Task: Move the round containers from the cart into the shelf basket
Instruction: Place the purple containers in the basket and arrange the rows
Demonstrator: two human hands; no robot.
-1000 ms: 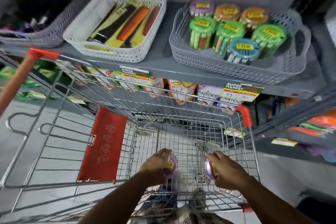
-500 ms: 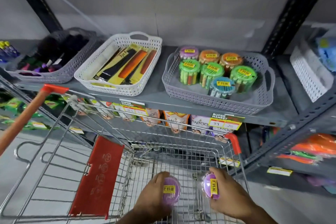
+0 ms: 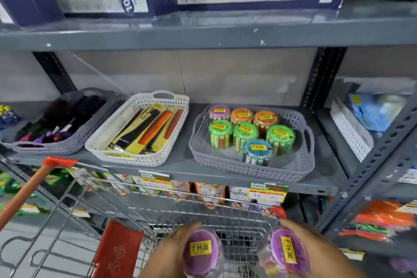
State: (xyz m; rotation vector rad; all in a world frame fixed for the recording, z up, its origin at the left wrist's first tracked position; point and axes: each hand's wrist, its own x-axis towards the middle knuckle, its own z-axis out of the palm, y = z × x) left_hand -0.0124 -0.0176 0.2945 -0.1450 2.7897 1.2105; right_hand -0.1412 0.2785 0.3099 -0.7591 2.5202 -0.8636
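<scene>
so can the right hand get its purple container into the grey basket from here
Probably yes: the right hand holds a purple container, and the grey basket is open-topped with bare floor at its front right; nothing blocks the way.

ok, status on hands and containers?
Left hand grips one purple container, right hand another, both above cart. Grey basket has front space. Path clear.

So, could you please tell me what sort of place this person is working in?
Most likely a supermarket aisle: a wire shopping cart stands before grey metal shelving, "Super Market" price tags hang on the shelf edge, and each hand's purple-lidded container bears a price sticker.
</scene>
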